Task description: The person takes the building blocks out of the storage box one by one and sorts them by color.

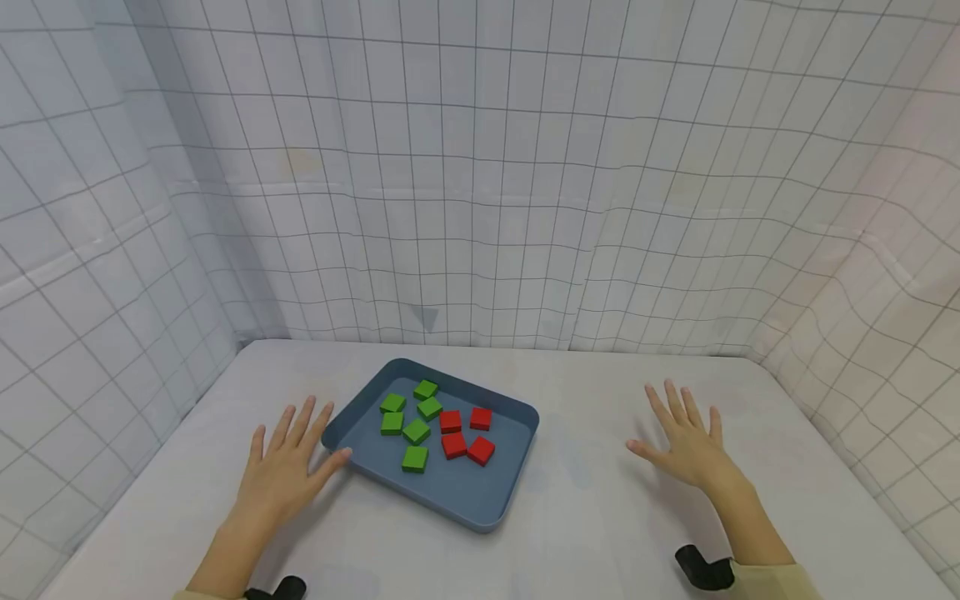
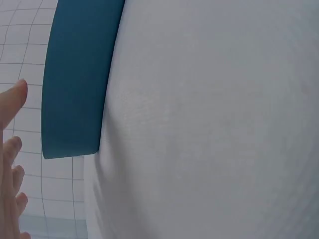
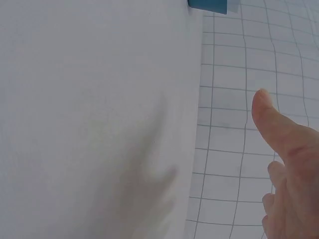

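Observation:
A blue tray lies at an angle on the white table, left of the middle in the head view. Several green blocks sit in its left part, and several red blocks lie right of them. My left hand, fingers spread and holding nothing, hovers beside the tray's left corner, its thumb overlapping the rim in the head view. The tray's outer wall rises close to that hand in the left wrist view. Well to the right of the tray, my right hand is spread above the table, its shadow beneath it.
The white-covered table is enclosed at the back and both sides by white cloth with a dark grid. Black wrist straps show on both forearms near the bottom edge of the head view.

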Tool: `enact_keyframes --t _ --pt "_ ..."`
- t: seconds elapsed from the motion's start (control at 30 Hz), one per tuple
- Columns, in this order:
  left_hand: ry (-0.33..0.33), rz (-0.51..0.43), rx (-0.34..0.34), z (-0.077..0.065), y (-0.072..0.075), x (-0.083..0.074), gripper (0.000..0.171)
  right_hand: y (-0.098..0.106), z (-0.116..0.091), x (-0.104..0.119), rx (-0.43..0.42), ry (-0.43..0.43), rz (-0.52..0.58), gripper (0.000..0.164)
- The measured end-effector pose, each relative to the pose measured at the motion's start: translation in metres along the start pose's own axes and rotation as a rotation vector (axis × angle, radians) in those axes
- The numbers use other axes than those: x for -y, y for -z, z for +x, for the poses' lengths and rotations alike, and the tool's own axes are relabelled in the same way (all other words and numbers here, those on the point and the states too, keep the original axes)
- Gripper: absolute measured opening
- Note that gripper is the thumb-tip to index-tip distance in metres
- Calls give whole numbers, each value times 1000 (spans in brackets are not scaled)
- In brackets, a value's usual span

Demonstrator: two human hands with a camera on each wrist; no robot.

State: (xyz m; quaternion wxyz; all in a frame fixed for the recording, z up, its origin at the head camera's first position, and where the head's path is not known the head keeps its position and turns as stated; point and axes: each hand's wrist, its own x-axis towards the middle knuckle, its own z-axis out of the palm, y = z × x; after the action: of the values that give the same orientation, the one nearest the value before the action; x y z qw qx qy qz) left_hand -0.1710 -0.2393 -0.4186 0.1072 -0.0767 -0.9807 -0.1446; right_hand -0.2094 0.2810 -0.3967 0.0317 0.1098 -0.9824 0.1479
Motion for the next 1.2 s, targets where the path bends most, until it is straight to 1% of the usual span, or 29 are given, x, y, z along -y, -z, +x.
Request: enact_keyframes --t 0.07,0.13,0.2,0.27,0.4,0.53,0.67,0.8,0.97,1.07,1.2 --pt "7 -42 -11 2 -1 3 77 -1 1 0 -14 11 5 90" --pt "13 -94 -43 4 -1 5 76 -3 2 0 -40 30 6 88" --pt "12 -175 -85 7 -2 8 74 -5 5 0 -81 60 19 86" --pt "10 -278 -134 9 -2 11 72 -7 8 1 -128 93 54 85" --pt "31 -458 -216 12 -3 13 66 -13 14 5 -210 156 203 83" --pt "77 -552 -269 12 -6 14 60 -19 21 12 -282 217 346 80" --pt "120 -616 -273 11 -9 18 55 -22 26 24 -338 275 446 77" --pt "144 -664 -250 10 -9 20 52 -18 26 46 -329 308 542 74" --pt "162 -717 -216 9 -9 22 49 -10 27 76 -257 330 631 68" --pt "144 -734 -212 10 -11 25 47 -11 31 87 -204 339 665 66" --pt "100 -766 -207 13 -14 29 43 -18 38 97 -146 364 723 63"
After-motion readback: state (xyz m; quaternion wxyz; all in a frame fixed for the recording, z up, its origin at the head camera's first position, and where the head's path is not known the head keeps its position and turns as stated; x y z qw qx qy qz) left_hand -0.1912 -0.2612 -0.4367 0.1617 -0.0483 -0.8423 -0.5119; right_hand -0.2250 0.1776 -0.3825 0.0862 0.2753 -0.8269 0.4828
